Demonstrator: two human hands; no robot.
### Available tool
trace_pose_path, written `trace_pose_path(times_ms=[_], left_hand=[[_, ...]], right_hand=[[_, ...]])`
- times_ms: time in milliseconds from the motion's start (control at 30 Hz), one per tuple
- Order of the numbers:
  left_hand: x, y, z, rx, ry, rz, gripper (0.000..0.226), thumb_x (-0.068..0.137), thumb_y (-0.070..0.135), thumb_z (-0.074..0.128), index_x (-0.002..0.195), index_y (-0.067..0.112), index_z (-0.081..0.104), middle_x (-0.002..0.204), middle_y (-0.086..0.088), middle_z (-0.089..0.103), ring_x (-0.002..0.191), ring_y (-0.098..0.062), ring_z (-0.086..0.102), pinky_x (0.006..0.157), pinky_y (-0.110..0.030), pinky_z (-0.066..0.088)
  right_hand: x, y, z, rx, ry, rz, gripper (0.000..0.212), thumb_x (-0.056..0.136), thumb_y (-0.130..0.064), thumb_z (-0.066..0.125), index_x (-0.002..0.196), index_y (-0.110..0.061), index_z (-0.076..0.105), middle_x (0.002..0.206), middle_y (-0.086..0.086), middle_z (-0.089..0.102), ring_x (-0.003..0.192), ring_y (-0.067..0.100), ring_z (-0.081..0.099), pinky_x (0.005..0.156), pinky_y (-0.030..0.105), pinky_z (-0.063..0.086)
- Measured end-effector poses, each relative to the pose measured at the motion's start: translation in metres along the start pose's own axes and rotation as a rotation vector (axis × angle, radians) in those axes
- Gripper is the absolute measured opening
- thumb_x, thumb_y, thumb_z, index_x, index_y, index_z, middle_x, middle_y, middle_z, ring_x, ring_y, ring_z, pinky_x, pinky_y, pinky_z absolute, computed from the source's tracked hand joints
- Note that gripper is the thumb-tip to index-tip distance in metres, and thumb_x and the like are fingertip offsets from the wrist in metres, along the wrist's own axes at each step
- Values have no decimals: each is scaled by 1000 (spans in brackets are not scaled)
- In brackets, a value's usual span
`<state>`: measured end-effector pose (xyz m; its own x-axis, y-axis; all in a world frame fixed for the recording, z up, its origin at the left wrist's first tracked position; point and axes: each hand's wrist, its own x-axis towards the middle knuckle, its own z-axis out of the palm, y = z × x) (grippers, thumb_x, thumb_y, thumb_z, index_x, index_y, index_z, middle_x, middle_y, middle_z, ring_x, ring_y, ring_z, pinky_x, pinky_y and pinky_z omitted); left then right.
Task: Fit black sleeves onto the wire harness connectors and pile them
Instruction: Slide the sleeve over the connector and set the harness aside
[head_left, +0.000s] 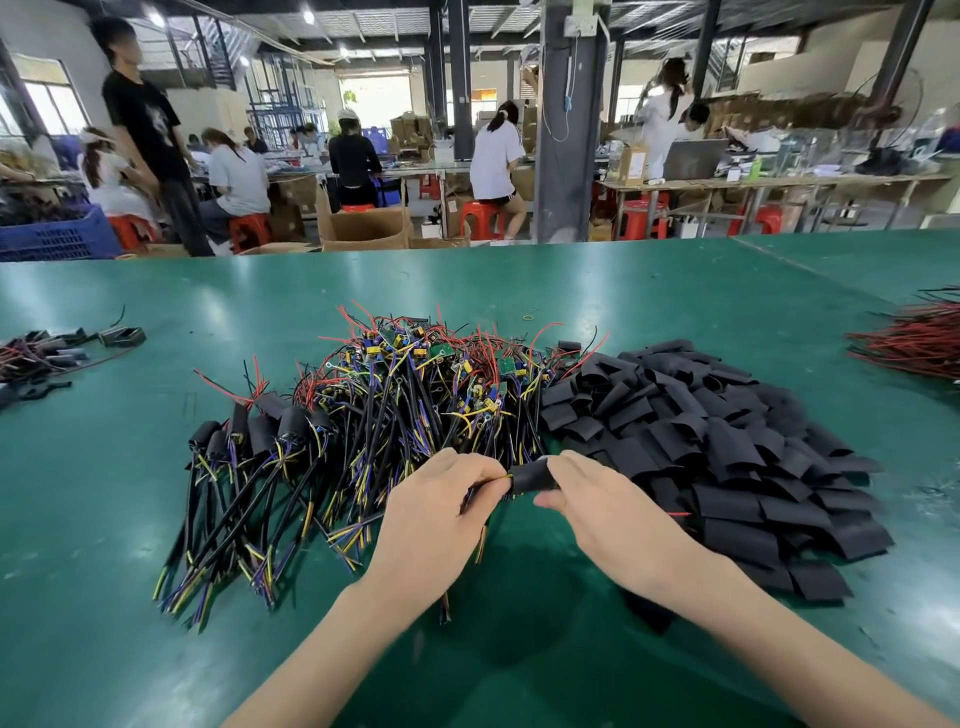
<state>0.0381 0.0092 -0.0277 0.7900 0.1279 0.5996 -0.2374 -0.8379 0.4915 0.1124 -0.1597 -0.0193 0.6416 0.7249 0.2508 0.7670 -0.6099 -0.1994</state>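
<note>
A big tangle of wire harnesses (415, 384) with green boards and red, yellow and blue wires lies in the middle of the green table (623, 291). Left of it sits a small pile of harnesses with black sleeves fitted (260, 426). A heap of loose flat black sleeves (727, 447) spreads to the right. My left hand (436, 514) pinches a harness by its wires just in front of the tangle. My right hand (597, 499) holds a black sleeve (530, 477) round that harness's end, fingers curled over it. The connector itself is hidden inside the sleeve.
More sleeved pieces and wires (47, 353) lie at the table's far left. A bundle of red and black wires (914, 343) sits at the right edge. A small rubber band (529, 317) lies behind the tangle. People work at benches beyond the table.
</note>
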Motion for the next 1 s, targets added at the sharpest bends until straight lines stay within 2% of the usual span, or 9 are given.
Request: trace_pose_path(times_ms=[133,233,300,467,567,633,733,800,1000], left_hand=[[-4,4,3,20,17,42,3,82,23,64,81,22,67,66,17,42,62,2,41,59,-16,35],[-2,0,2,53,61,12,4,84,16,67,84,20,68,68,12,46,65,-9,43,58,-22,36],[-1,-2,-1,63,55,13,3,85,17,67,85,20,68,69,10,50,65,-12,46,59,-25,39],[11,-2,-19,14,204,32,4,86,23,56,86,22,60,76,12,59,63,-8,50,63,-27,45],[25,-23,-46,-1,502,-75,14,90,9,57,102,15,57,87,25,61,67,5,50,71,-10,39],[31,-47,-67,25,602,-226,36,92,4,51,125,13,39,97,18,69,74,-7,59,76,-19,41],[29,-85,-88,267,568,-509,35,94,8,45,128,10,39,99,-21,68,87,-42,58,79,-45,42],[24,-100,-90,395,472,-718,25,94,11,43,117,1,49,94,-35,60,87,-49,55,76,-48,43],[22,-106,-81,626,224,-845,28,86,12,54,105,-7,58,107,-34,56,103,-46,48,86,-47,40]], right_hand=[[1,-4,-4,128,25,9,29,98,-32,43,121,-14,41,100,0,62,87,27,54,76,39,43],[-1,-6,-5,82,79,-5,25,98,-35,41,113,-15,45,63,-9,42,61,21,38,59,35,31],[-1,-6,-4,72,93,-7,27,98,-36,41,117,-17,45,58,-9,37,56,17,34,57,33,27],[4,3,-3,-98,132,48,54,98,-37,39,147,-20,23,108,-3,51,99,19,44,88,31,36],[5,12,-7,-124,407,151,56,89,-28,60,138,-7,42,124,10,52,114,32,43,94,45,37],[6,17,-7,-116,502,220,58,85,-24,65,135,-5,44,130,13,48,120,34,39,97,49,35],[8,23,-1,-118,478,263,59,80,-21,69,132,-4,46,129,14,48,120,32,36,96,50,35],[8,24,4,-137,444,267,56,77,-20,71,127,-4,52,125,13,50,117,31,37,92,50,36],[9,33,5,-170,334,272,20,85,-22,65,104,-17,64,100,1,63,100,28,55,84,41,34]])
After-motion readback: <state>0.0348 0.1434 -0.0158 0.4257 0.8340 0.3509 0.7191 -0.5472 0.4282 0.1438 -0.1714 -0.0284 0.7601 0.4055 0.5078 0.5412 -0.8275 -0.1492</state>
